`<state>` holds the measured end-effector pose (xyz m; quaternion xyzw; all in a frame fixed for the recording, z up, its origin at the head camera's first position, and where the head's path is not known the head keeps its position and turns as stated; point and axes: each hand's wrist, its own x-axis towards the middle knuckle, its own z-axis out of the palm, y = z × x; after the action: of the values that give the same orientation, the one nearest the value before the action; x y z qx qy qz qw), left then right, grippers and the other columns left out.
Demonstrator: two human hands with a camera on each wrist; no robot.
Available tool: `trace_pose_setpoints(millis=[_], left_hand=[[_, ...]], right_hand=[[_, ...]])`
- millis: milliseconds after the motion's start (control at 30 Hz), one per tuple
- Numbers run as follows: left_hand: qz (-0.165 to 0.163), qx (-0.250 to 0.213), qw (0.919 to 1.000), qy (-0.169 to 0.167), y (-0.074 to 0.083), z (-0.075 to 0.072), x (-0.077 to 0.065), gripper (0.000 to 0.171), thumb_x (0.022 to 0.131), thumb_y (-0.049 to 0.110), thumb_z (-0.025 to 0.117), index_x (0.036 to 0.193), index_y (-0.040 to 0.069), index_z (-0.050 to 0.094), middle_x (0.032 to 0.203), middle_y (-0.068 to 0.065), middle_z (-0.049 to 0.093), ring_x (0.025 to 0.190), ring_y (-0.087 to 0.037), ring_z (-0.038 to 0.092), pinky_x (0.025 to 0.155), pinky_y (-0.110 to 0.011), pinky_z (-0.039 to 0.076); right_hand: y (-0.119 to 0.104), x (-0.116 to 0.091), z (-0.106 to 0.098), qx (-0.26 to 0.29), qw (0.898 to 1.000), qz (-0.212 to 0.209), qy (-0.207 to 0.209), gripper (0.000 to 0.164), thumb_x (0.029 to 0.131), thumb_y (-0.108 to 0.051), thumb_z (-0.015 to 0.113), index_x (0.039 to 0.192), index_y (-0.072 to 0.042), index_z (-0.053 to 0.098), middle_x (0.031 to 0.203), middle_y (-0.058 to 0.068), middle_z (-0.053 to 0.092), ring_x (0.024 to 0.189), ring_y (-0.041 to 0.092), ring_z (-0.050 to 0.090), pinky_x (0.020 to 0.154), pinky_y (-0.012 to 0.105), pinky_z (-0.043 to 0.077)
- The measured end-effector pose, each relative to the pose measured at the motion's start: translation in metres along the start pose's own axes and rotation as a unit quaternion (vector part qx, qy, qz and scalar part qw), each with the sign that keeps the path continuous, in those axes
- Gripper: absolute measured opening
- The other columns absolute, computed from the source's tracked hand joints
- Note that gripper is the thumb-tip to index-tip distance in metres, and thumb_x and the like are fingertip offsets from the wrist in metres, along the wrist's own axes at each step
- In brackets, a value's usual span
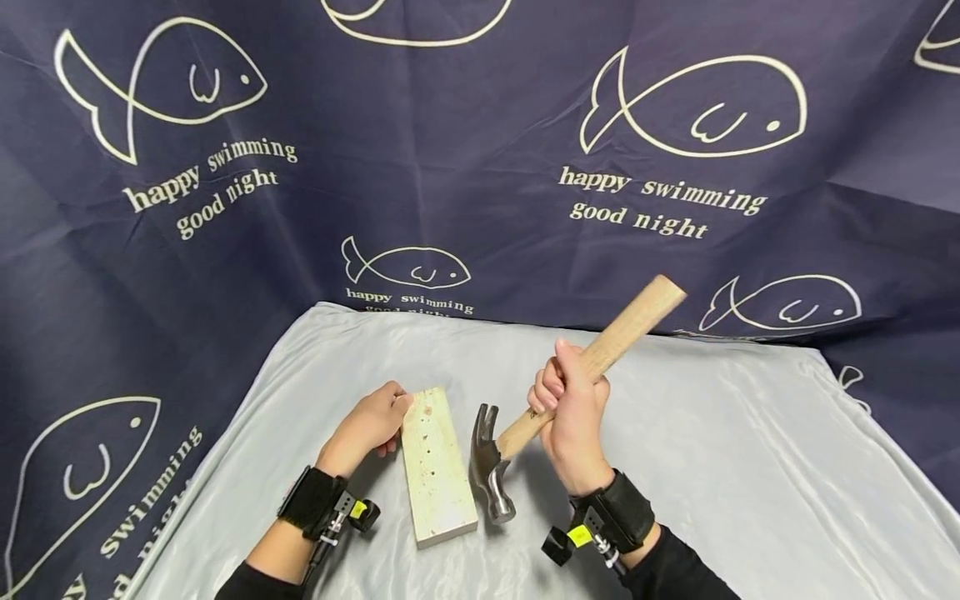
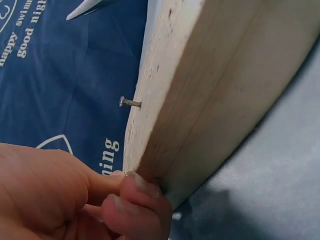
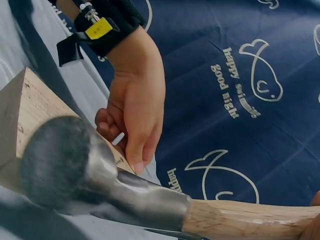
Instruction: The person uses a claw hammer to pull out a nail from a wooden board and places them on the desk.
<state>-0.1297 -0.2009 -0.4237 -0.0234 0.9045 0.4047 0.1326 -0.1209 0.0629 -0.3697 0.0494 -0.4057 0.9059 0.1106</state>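
Note:
A pale wooden block (image 1: pixel 441 492) lies on the cloth, small holes and marks running down its top face. My left hand (image 1: pixel 375 417) grips its far left corner, the thumb at the edge and the other fingers curled in at the side. In the left wrist view a nail (image 2: pixel 132 103) sticks up out of that top face, close to those fingers. My right hand (image 1: pixel 573 404) holds a claw hammer (image 1: pixel 632 325) by the middle of its wooden handle. The steel hammer head (image 1: pixel 487 467) hangs just right of the block, its round face towards me and its claw pointing away.
A light grey satiny cloth (image 1: pixel 720 450) covers the table under the block. Behind and to the left hangs a dark blue curtain (image 1: pixel 480 167) printed with white fish and lettering. Each wrist wears a black strap (image 1: pixel 622 512) with a small camera mount.

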Motion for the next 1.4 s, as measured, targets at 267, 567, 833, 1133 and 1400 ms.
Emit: trace_pose_setpoints(millis=[267, 567, 833, 1133, 1400], left_hand=[[-0.012, -0.012, 0.9998, -0.005, 0.003, 0.001, 0.001, 0.024, 0.112, 0.025, 0.043, 0.119, 0.005, 0.054, 0.064, -0.01, 0.054, 0.051, -0.021, 0.052, 0.048, -0.033, 0.047], [-0.027, -0.056, 0.9977, -0.027, 0.002, 0.009, 0.004, 0.026, 0.114, 0.024, 0.035, 0.119, 0.004, 0.052, 0.069, -0.012, 0.056, 0.051, -0.022, 0.056, 0.048, -0.035, 0.054], [-0.03, -0.076, 0.9963, -0.024, 0.003, 0.009, 0.005, 0.027, 0.114, 0.025, 0.036, 0.119, 0.004, 0.053, 0.065, -0.01, 0.053, 0.049, -0.02, 0.055, 0.047, -0.035, 0.055], [-0.007, -0.071, 0.9973, -0.019, 0.009, 0.015, 0.005, 0.023, 0.112, 0.021, 0.042, 0.114, 0.003, 0.057, 0.063, -0.01, 0.055, 0.048, -0.02, 0.057, 0.049, -0.036, 0.056], [0.009, -0.055, 0.9982, -0.023, 0.028, 0.028, 0.014, 0.022, 0.111, 0.016, 0.044, 0.113, 0.003, 0.062, 0.063, -0.011, 0.057, 0.046, -0.019, 0.058, 0.051, -0.039, 0.058]], right_hand=[[0.014, -0.003, 0.022, -0.058, 0.995, 0.079, -0.019, 0.043, 0.1, -0.026, 0.068, 0.069, -0.018, 0.039, 0.05, -0.008, 0.028, 0.041, 0.002, 0.027, 0.041, 0.02, 0.022], [0.026, 0.001, 0.048, -0.141, 0.979, 0.141, -0.045, 0.037, 0.097, -0.028, 0.07, 0.072, -0.015, 0.046, 0.05, -0.007, 0.035, 0.041, 0.005, 0.031, 0.039, 0.019, 0.027], [0.037, 0.006, 0.071, -0.205, 0.955, 0.19, -0.098, 0.037, 0.097, -0.032, 0.07, 0.072, -0.014, 0.049, 0.053, -0.005, 0.038, 0.042, 0.005, 0.034, 0.04, 0.018, 0.03], [0.034, 0.005, 0.061, -0.195, 0.959, 0.187, -0.088, 0.037, 0.098, -0.031, 0.069, 0.073, -0.013, 0.048, 0.054, -0.004, 0.037, 0.044, 0.007, 0.033, 0.041, 0.019, 0.03], [0.022, 0.009, 0.051, -0.18, 0.965, 0.175, -0.079, 0.035, 0.099, -0.029, 0.067, 0.074, -0.013, 0.048, 0.052, -0.005, 0.033, 0.043, 0.005, 0.029, 0.041, 0.019, 0.026]])
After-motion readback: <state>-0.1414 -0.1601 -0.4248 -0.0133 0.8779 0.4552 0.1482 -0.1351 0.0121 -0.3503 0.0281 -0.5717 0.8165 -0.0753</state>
